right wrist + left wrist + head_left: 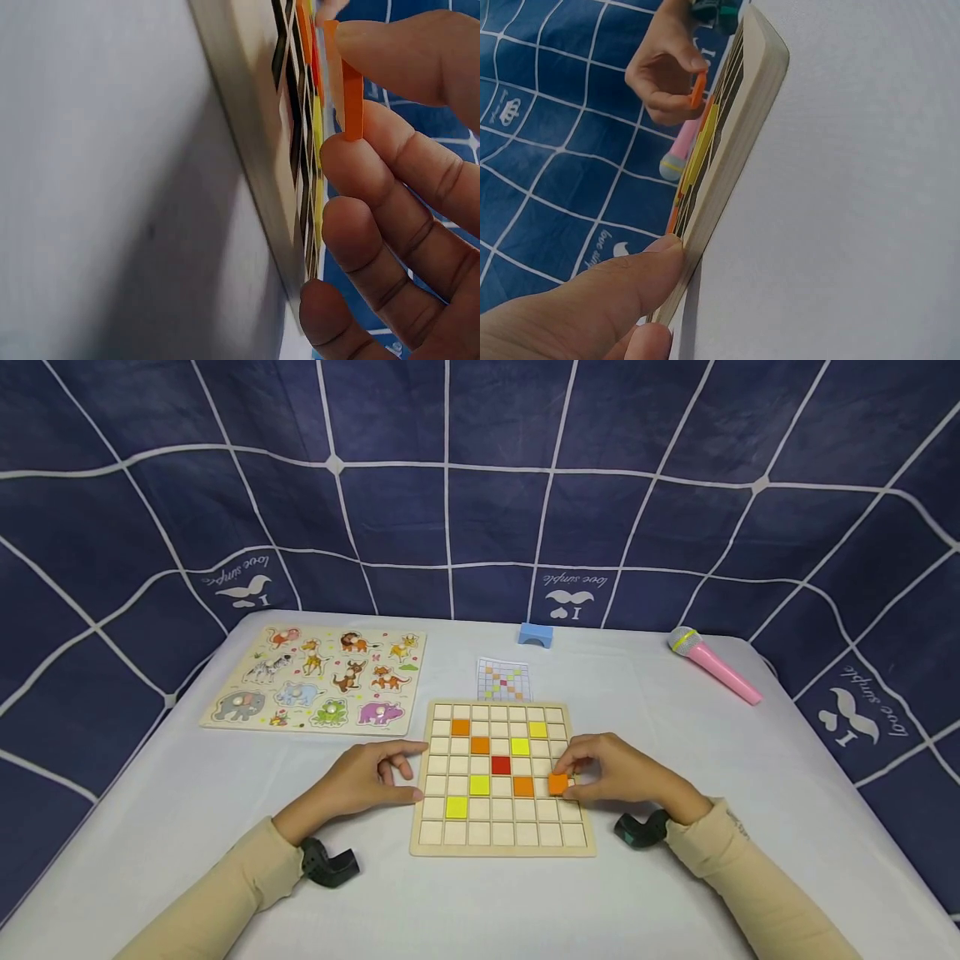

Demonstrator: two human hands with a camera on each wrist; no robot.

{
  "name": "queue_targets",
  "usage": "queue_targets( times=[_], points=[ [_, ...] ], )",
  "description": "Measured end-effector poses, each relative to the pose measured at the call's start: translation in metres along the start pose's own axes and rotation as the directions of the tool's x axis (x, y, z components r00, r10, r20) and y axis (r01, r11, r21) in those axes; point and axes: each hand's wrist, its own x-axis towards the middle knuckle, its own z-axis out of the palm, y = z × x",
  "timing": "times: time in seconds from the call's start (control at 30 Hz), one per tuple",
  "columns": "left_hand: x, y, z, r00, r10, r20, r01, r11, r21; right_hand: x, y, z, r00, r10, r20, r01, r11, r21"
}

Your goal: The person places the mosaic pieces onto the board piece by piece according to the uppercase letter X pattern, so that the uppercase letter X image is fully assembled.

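A square wooden grid board (502, 850) lies on the white table, with several coloured tiles in its cells. A red tile (501, 765) is at the middle; orange tiles, such as one orange tile (461, 727), and yellow tiles, such as one yellow tile (456, 807), run diagonally from it. Above the board's right side, my right hand (618, 768) pinches an orange square tile (352, 97) between thumb and fingers, tilted and clear of the cells. My left hand (367, 777) touches the board's left edge with thumb and extended index finger.
A paper card (510, 681) with a coloured grid pattern lies just behind the board. At the back left is an animal puzzle board (315, 681). A blue arched block (536, 636) stands at the back, and a pink toy microphone (716, 667) lies at the back right.
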Motion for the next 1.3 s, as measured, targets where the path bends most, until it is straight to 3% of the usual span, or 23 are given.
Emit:
queue_targets(
  times=[0.37, 0.67, 1.3],
  points=[
    [0.001, 0.0, -0.001, 1.0, 0.015, 0.003, -0.015, 1.0, -0.014, 0.002, -0.013, 0.006, 0.998, 0.019, 0.058, -0.019, 1.0, 0.003],
    [0.001, 0.0, -0.001, 1.0, 0.013, 0.001, -0.013, 1.0, -0.017, 0.003, -0.014, 0.012, 0.996, -0.044, 0.081, 0.047, 0.999, -0.025],
    [0.001, 0.001, -0.001, 1.0, 0.012, 0.001, -0.012, 1.0, -0.013, 0.004, -0.02, 0.018, 0.996, 0.003, 0.094, 0.008, 0.993, -0.119]
  ],
)
